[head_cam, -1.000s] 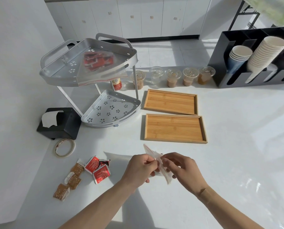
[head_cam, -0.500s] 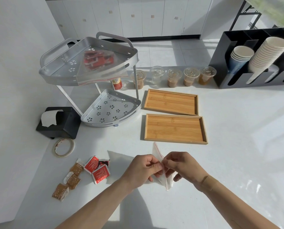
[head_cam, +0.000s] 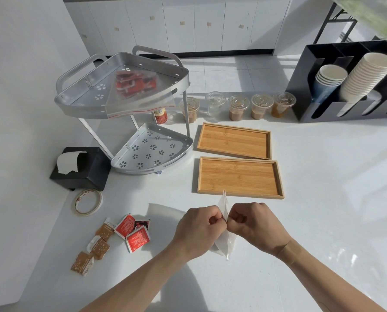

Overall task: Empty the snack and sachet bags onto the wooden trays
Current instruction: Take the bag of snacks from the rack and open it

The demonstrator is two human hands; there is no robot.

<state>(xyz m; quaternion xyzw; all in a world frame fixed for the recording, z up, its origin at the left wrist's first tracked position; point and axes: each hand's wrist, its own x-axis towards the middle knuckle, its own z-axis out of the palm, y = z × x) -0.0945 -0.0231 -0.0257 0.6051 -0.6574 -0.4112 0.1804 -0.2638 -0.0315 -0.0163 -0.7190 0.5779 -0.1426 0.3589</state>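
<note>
My left hand [head_cam: 198,228] and my right hand [head_cam: 254,224] both pinch a small clear zip bag [head_cam: 225,240] that stands edge-on between them, just in front of the near wooden tray [head_cam: 239,177]. The far wooden tray [head_cam: 234,140] lies behind it; neither tray holds anything. Loose red sachets [head_cam: 134,230] and brown snack packets [head_cam: 95,246] lie on the counter to my left. A second clear bag of red sachets [head_cam: 134,86] rests on the top shelf of the metal rack [head_cam: 79,100].
A black tissue box [head_cam: 82,170] and a tape roll [head_cam: 87,202] sit at the left. Lidded plastic cups [head_cam: 237,106] line the back. A black holder with paper cup stacks [head_cam: 354,79] stands at the back right.
Both hands have closed into tighter fists on the bag's top edge, and the bag has turned more upright and edge-on. Nothing else has moved.
</note>
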